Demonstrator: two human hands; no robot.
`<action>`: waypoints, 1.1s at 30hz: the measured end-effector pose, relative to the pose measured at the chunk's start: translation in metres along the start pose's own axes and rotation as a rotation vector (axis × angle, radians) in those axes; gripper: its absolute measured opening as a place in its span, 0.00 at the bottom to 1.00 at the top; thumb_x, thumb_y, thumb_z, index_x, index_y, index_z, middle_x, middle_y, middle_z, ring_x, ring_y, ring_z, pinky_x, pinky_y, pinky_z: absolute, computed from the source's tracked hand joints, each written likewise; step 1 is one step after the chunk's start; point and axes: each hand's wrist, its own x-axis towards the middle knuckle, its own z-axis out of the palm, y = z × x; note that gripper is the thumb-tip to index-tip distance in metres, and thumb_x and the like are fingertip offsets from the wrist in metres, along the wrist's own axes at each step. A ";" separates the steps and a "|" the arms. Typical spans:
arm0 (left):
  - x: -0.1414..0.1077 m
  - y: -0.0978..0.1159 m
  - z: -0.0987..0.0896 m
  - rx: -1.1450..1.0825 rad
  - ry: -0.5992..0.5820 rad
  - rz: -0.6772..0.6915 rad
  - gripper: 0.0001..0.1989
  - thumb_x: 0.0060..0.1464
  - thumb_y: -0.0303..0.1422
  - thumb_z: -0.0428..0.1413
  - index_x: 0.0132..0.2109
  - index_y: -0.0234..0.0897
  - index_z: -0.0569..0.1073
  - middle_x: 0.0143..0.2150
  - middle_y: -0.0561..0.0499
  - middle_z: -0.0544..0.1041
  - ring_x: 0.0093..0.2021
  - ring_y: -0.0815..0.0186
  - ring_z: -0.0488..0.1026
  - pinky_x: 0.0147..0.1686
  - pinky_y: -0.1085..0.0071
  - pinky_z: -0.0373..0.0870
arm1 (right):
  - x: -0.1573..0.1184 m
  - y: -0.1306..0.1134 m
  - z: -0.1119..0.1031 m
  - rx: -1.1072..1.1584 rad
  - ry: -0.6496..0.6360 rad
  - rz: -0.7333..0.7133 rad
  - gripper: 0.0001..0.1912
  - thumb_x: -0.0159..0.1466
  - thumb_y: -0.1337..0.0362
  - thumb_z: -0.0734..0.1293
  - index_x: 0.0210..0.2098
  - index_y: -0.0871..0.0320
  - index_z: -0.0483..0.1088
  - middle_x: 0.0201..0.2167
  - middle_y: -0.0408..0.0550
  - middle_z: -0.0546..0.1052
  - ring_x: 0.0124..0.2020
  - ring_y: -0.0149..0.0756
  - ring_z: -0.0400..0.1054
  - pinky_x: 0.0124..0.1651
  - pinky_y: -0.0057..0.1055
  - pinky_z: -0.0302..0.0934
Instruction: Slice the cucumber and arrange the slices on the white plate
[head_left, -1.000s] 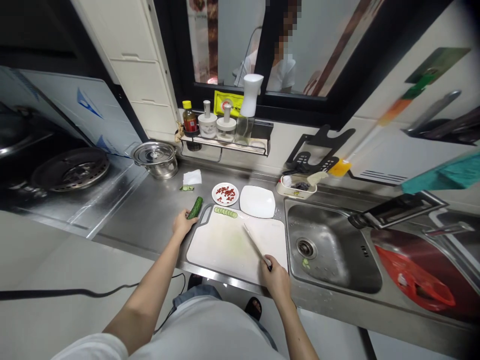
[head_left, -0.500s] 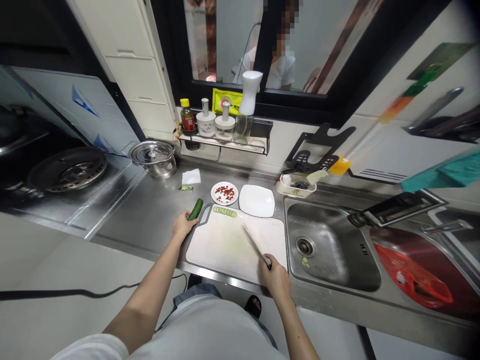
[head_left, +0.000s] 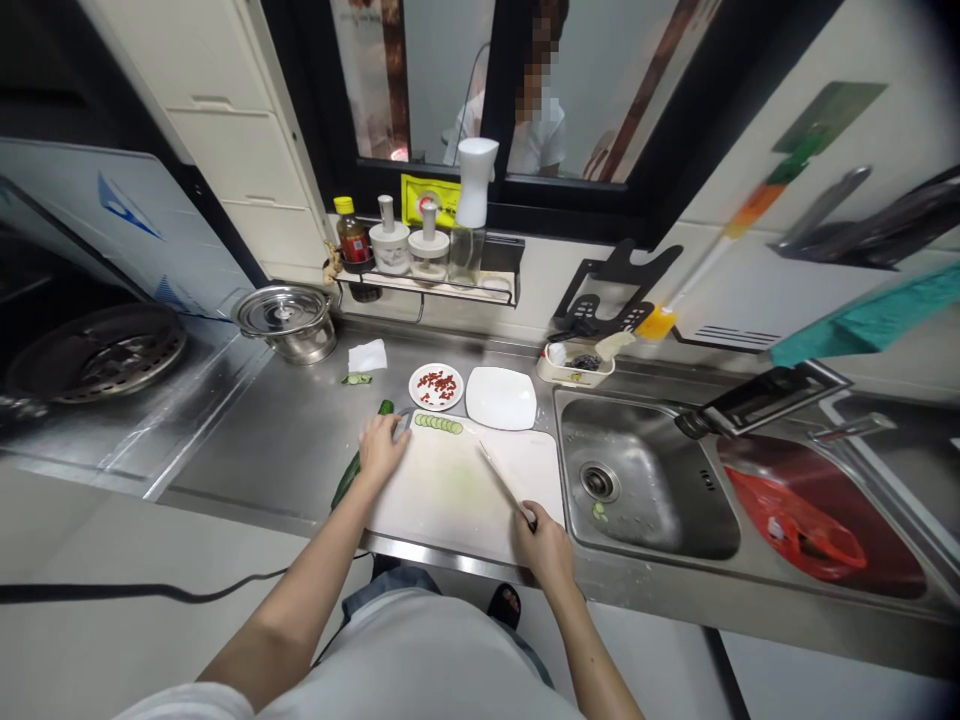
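A green cucumber (head_left: 346, 481) lies on the steel counter along the left side of the white cutting board (head_left: 450, 500), its middle hidden behind my left hand (head_left: 380, 450). That hand is off the cucumber, fingers stretched toward the board's grey handle (head_left: 403, 424); whether they touch it is unclear. My right hand (head_left: 546, 545) grips a kitchen knife (head_left: 501, 478) by its handle, blade slanting up and left over the board. Overlapping cucumber slices (head_left: 438, 425) form a row at the board's top left. Behind it are a plate of chopped red pieces (head_left: 436, 387) and a white plate (head_left: 501, 398).
A sink (head_left: 645, 490) adjoins the board on the right, with a red plastic bag (head_left: 795, 525) in the second basin. At back left stand a lidded steel pot (head_left: 289, 325), a white tissue (head_left: 367, 355) and cucumber scraps (head_left: 357, 379). A seasoning rack (head_left: 427, 285) hangs behind.
My left hand has let go of the cucumber, which now lies beside the board, and has moved right toward the board's handle. The knife stays in my right hand. The view has shifted slightly.
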 end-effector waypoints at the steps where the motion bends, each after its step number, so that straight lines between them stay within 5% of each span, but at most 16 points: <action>1: -0.001 0.006 0.005 -0.041 -0.029 0.063 0.16 0.56 0.40 0.53 0.50 0.41 0.73 0.48 0.45 0.74 0.50 0.58 0.69 0.52 0.64 0.61 | 0.000 0.000 0.000 -0.003 0.001 -0.002 0.20 0.67 0.56 0.56 0.53 0.53 0.70 0.38 0.51 0.79 0.40 0.39 0.72 0.37 0.27 0.55; 6: 0.000 0.038 0.032 -0.153 -0.152 0.224 0.14 0.57 0.35 0.52 0.49 0.40 0.74 0.46 0.47 0.74 0.48 0.61 0.69 0.51 0.65 0.63 | -0.001 -0.001 0.001 -0.011 0.007 0.001 0.20 0.67 0.57 0.57 0.53 0.53 0.70 0.37 0.50 0.80 0.39 0.37 0.72 0.36 0.26 0.55; 14: 0.011 0.074 0.052 0.006 -0.248 0.244 0.17 0.60 0.34 0.49 0.54 0.41 0.72 0.50 0.43 0.73 0.51 0.57 0.68 0.53 0.63 0.60 | -0.005 0.006 0.002 -0.005 0.023 0.002 0.20 0.67 0.56 0.56 0.52 0.52 0.71 0.37 0.49 0.80 0.39 0.37 0.72 0.35 0.26 0.54; 24: 0.015 0.077 0.058 -0.010 -0.229 0.223 0.10 0.57 0.30 0.51 0.45 0.39 0.75 0.46 0.44 0.75 0.48 0.59 0.70 0.48 0.65 0.63 | -0.006 0.015 0.004 0.033 0.026 0.009 0.20 0.67 0.56 0.57 0.53 0.53 0.70 0.37 0.49 0.79 0.39 0.36 0.72 0.34 0.25 0.54; 33: 0.003 0.066 0.055 -0.239 -0.323 -0.029 0.07 0.51 0.34 0.59 0.38 0.38 0.75 0.34 0.52 0.78 0.36 0.66 0.73 0.35 0.73 0.65 | -0.005 0.010 0.004 0.018 0.015 0.003 0.20 0.67 0.57 0.57 0.54 0.53 0.70 0.37 0.49 0.80 0.40 0.36 0.72 0.37 0.26 0.55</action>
